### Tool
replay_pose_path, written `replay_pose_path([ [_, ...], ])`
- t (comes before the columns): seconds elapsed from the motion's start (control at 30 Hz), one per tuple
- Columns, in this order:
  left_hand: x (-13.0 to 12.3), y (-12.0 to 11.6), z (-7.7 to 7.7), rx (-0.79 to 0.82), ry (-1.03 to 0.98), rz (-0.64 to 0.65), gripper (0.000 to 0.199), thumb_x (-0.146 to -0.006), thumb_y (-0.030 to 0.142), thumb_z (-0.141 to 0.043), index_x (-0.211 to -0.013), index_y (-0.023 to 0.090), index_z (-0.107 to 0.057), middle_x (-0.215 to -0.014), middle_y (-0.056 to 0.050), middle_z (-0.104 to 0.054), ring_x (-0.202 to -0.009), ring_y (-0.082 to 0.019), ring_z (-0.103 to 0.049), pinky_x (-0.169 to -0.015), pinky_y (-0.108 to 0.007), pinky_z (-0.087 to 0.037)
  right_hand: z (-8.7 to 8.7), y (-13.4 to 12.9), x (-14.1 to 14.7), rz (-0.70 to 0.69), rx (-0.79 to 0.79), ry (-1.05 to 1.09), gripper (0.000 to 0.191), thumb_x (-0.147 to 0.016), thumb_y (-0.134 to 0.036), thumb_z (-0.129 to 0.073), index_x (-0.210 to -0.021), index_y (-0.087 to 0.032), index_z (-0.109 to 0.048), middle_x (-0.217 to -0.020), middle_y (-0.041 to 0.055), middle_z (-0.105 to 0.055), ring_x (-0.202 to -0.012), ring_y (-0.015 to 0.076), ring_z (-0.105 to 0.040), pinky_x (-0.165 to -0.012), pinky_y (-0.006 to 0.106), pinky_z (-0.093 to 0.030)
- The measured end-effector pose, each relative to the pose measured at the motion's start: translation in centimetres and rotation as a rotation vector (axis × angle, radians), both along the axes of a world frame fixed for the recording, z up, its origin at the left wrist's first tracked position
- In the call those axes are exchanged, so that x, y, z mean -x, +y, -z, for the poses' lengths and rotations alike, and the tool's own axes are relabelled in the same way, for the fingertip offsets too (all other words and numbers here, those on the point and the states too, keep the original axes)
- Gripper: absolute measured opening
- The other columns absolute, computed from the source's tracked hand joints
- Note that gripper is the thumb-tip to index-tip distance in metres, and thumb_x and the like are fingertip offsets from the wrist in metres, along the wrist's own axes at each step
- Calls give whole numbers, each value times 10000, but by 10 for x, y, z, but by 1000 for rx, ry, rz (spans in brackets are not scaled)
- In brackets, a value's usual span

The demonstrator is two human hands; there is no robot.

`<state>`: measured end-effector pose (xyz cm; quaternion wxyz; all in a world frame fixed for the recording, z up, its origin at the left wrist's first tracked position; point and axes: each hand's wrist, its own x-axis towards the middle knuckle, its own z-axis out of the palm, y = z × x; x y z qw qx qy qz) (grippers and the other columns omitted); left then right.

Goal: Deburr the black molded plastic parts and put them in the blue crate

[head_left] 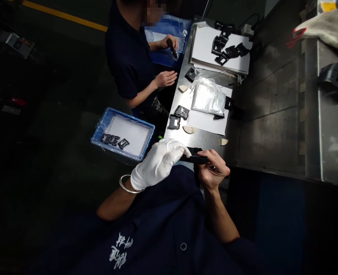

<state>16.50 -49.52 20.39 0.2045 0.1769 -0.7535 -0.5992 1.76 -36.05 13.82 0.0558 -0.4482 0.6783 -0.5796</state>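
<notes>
A black molded plastic part (196,156) is held up close to my chest, at the near end of the metal table. My left hand (161,160), in a white glove, is closed around its left end. Bare fingers of my right hand (214,167) pinch the right end of the same part. Just beyond my hands lie a black part with a white label (174,122) and a part in clear wrap (181,111). A pale curved piece (190,129) rests beside them. My fingers hide much of the held part.
On the left stands a blue bin (150,133) with several wrapped black parts inside. Silvery plastic bags (209,97) lie on white paper. Farther back, several black parts sit on a paper stack (203,46). A co-worker (128,57) stands at the table's left, holding a black part.
</notes>
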Motion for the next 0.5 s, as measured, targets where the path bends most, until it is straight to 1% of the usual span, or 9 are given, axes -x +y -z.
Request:
replay_pose_path([
  [0.07,3,1,-1,69,-18,-9,231,-945,196,-473,-911,176,-701,-968,-64,-734,-963,-219,-672,-923,-344,-510,1,0,0,5,6,-2,165,-833,-170,-673,-947,-263,-746,-654,-7,-548,-543,124,-443,-497,287,-309],
  [0.13,9,4,-1,152,-30,-58,102,-864,188,-605,-892,171,-702,-931,-51,-739,-926,-207,-680,-915,-336,-519,2,0,0,22,-1,-6,151,-836,-176,-672,-940,-257,-746,-655,-10,-540,-542,119,-433,-499,285,-308],
  [0.2,15,9,2,203,-18,-113,85,-793,173,-684,-874,163,-706,-896,-44,-742,-883,-191,-687,-889,-317,-533,4,1,-1,42,-10,-19,141,-838,-179,-676,-936,-252,-746,-666,-10,-543,-553,118,-440,-507,282,-313],
  [0.27,20,14,7,209,5,-145,84,-778,160,-695,-860,158,-714,-863,-36,-746,-833,-169,-693,-827,-282,-547,6,3,-2,65,-22,-36,131,-839,-183,-681,-933,-248,-746,-683,-5,-558,-572,122,-460,-516,282,-322],
  [0.37,26,19,13,183,24,-198,81,-800,121,-656,-817,164,-721,-813,-16,-747,-770,-137,-696,-751,-233,-543,9,6,-4,98,-53,-54,101,-846,-213,-681,-922,-240,-742,-695,3,-572,-587,131,-475,-519,284,-334],
  [0.43,27,22,17,169,21,-214,111,-815,104,-632,-788,167,-719,-792,-8,-744,-749,-128,-694,-732,-221,-536,10,7,-6,104,-64,-64,84,-849,-224,-681,-908,-237,-739,-678,1,-558,-584,131,-463,-519,284,-336],
  [0.5,28,23,21,167,3,-231,105,-827,128,-642,-757,163,-711,-764,-9,-734,-717,-127,-682,-700,-224,-524,10,7,-8,96,-53,-84,76,-843,-213,-690,-899,-235,-737,-662,-5,-542,-584,129,-452,-526,284,-338],
])
